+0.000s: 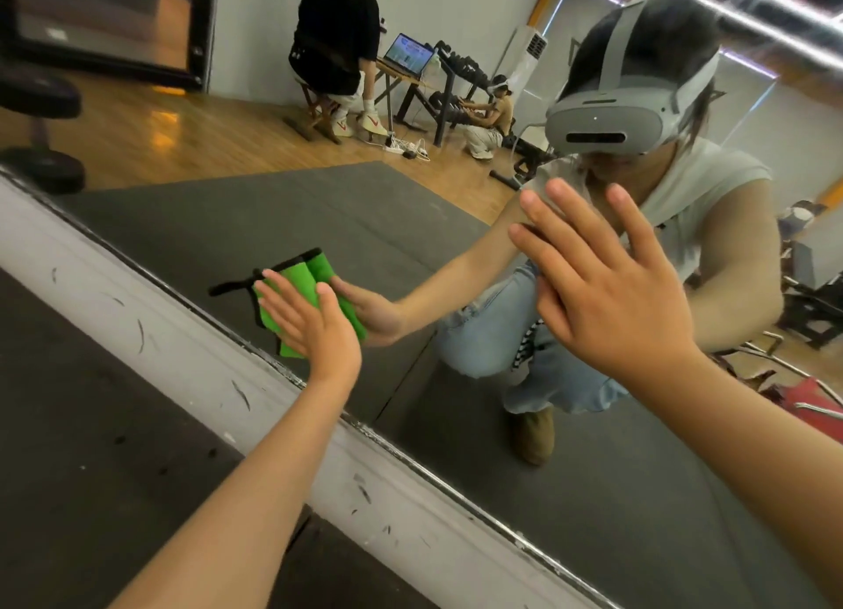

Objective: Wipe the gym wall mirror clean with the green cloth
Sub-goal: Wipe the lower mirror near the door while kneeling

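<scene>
- Ok, left hand [314, 330]: fingers straight and together, palm flat, holding nothing in a curl. It presses the green cloth [292, 280] against the mirror [228, 225].
- Cloth sits under the palm and fingers, sticking out past the fingertips and on both sides of the hand.
- My read on the flat palm: it spreads pressure over the whole pad, so each stroke should cover more than a pinch grip would.
- Cloth looks folded into a thick pad, bright green with black edging. A black strip or loop trails out beyond the fingertips.
- Some of the green I see is its reflection. I can't cleanly split real cloth from mirrored.
- Just below the left wrist: the bottom edge of the glass, then a scuffed white ledge [159, 316], then dark floor mat [68, 426]. So I'm working the lowest band of the mirror.
- Right hand [606, 284]: up and well apart from the left, wide open with fingers spread, holding nothing, palm toward the glass.
- Probably a brace for the crouch. Actual contact I can't confirm.
- If it is touching, it leaves prints and that patch needs a pass too.
- Glass around the cloth shows no obvious streaks at this resolution, so I can't judge how much is done.
</scene>
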Available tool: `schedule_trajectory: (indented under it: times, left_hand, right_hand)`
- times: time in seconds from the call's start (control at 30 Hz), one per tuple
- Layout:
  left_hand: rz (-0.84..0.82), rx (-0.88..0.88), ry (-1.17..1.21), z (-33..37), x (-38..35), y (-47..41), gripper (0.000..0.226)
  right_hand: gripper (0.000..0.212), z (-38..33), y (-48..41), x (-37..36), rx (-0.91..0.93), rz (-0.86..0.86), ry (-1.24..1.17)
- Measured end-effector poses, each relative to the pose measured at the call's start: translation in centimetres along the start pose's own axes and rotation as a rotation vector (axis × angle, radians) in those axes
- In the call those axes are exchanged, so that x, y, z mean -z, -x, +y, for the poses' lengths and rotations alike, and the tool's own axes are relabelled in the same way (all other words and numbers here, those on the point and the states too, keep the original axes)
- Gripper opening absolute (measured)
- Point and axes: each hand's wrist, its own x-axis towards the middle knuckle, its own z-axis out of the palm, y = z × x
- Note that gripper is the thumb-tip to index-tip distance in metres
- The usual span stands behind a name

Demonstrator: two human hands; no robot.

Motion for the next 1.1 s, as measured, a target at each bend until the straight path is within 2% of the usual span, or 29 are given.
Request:
schedule_trajectory:
  times: [0.03,0.13,0.2,0.27,0.37,0.4,0.43,0.53,0.6,0.7,0.77,0.9,1.0,1.03,1.1]
  left_hand:
    - [-0.037,-0.084,-0.009,0.4,-0.2,1.4,0.077]
    - [-0.247,-0.487,-0.145,0.3,-0.9,6.0,0.072]
    - [-0.266,-0.655,-0.246,0.3,-1.0,5.2,0.069]
    - [-0.218,-0.611,-0.239,1.4,-0.6,2.8,0.069]
    - [-0.140,-0.386,-0.155,3.1,-0.6,1.6,0.071]
    - [-0.152,-0.415,-0.171,3.5,-0.8,2.6,0.070]
    - [-0.194,-0.515,-0.212,3.4,-1.1,3.9,0.069]
    - [-0.313,-0.891,-0.386,2.1,-1.3,5.4,0.065]
    - [-0.281,-0.947,-0.415,2.9,-1.3,3.6,0.065]
    - [-0.186,-0.668,-0.289,6.5,-1.5,1.6,0.069]
    - [-0.190,-0.610,-0.234,8.3,-1.8,2.2,0.066]
    - [-0.339,-0.940,-0.434,7.5,-1.0,3.5,0.063]
    - [-0.320,-1.260,-0.546,9.6,-0.9,0.9,0.063]
    - [-0.301,-1.306,-0.546,10.9,-1.1,-0.1,0.068]
    - [-0.273,-1.263,-0.494,13.1,-1.3,-0.8,0.074]
  right_hand:
    - [0.050,0.0,0.0,0.1,-0.004,-0.007,0.000]
    - [0.051,-0.1,0.0,0.2,0.005,-0.019,0.006]
    - [0.051,0.1,-0.1,0.2,0.010,-0.027,0.005]
    - [0.051,0.1,-0.1,0.2,0.007,-0.020,0.006]
    - [0.051,0.0,-0.2,0.2,0.009,-0.020,0.021]
    - [0.051,0.0,-0.1,0.2,0.009,-0.028,0.022]
    - [0.052,0.0,-0.1,0.3,0.008,-0.034,0.024]
    - [0.052,0.0,-0.1,0.3,0.010,-0.044,0.022]
    - [0.053,0.0,-0.2,0.4,0.016,-0.052,0.018]
    - [0.054,0.0,-0.2,0.4,0.016,-0.058,0.028]
    - [0.056,0.0,-0.2,0.4,0.012,-0.067,0.032]
    - [0.060,0.0,-0.1,0.5,0.022,-0.114,0.029]
    - [0.058,0.1,-0.1,0.4,0.030,-0.124,0.030]
    - [0.058,0.1,-0.1,0.3,0.030,-0.127,0.028]
    - [0.059,0.1,-0.2,0.4,0.031,-0.127,0.033]
